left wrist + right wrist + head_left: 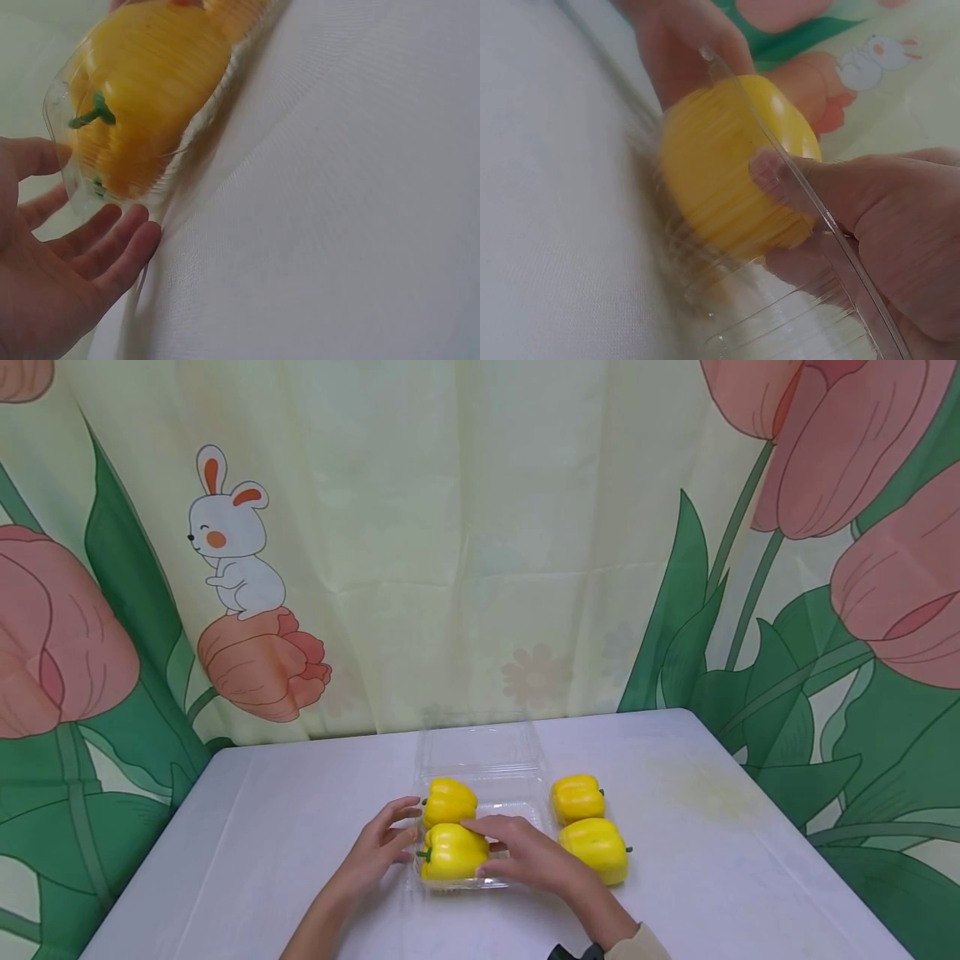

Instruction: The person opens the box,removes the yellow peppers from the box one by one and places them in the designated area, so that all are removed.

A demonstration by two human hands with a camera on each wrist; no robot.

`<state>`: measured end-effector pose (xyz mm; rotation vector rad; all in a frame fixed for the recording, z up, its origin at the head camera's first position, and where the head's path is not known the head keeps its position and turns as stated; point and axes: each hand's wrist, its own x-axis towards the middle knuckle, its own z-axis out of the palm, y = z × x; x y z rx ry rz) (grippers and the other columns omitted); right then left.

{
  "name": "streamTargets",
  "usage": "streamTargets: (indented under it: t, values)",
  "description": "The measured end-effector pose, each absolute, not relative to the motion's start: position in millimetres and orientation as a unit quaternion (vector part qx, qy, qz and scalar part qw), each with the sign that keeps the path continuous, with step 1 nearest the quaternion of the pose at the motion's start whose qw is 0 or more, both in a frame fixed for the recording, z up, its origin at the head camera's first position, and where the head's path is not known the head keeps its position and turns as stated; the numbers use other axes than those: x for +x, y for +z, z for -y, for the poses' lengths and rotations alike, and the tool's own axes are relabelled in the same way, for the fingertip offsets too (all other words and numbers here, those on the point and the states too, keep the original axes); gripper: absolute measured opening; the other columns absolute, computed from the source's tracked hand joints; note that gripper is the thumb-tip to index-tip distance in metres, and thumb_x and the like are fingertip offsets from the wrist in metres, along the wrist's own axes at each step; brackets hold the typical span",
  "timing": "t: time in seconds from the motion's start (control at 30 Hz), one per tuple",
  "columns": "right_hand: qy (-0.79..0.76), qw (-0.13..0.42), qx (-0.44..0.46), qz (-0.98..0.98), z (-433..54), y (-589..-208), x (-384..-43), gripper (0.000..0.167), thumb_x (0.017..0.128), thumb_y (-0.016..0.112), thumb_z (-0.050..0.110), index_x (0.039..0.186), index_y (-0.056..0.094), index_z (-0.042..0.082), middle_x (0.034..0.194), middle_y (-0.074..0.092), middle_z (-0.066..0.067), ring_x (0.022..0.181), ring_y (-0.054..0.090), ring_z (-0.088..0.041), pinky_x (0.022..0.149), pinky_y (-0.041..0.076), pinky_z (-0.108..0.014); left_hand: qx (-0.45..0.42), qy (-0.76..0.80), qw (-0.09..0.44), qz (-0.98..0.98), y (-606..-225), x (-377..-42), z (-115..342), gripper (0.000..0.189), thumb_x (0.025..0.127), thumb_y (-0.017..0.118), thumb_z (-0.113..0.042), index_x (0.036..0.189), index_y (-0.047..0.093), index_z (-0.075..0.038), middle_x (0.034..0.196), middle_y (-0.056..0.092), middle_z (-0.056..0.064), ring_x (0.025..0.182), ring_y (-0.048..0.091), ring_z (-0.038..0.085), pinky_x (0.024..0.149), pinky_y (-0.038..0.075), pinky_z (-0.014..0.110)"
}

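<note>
A clear plastic clamshell box (517, 883) stands on the table with its lid raised at the back. Two yellow bell peppers lie in its left half, a rear pepper (448, 802) and a front pepper (455, 853), stems pointing left. My right hand (536, 857) reaches into the box and holds the front pepper, thumb (774, 174) on its side. Along the box's left wall is my left hand (384, 843); in the left wrist view its loosely bent fingers (112, 251) lie close to the plastic.
Right of the box, two more yellow bell peppers sit on the white tablecloth (720, 877): one behind (577, 798) and one in front (596, 850). A printed curtain (465, 552) hangs behind the table's far edge.
</note>
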<state>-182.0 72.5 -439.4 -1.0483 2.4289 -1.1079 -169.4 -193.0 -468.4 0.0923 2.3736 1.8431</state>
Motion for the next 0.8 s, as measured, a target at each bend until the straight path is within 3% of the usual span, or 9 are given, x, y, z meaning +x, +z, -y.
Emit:
streamTargets:
  t: [0.8]
  values:
    - [-0.442, 0.114, -0.371, -0.808, -77.1, -441.0, -184.1, 0.061, 0.085, 0.069, 0.031, 0.141, 0.050, 0.016, 0.139, 0.057, -0.002, 0.124, 0.057, -0.020, 0.092, 0.055, -0.028, 0.015, 0.610, 0.073, -0.789, -466.9, -168.1, 193.3, 0.046, 0.096, 0.058, -0.024, 0.140, 0.045, -0.022, 0.141, 0.050, 0.013, 0.113, 0.061, 0.024, 0.085, 0.058, 0.039]
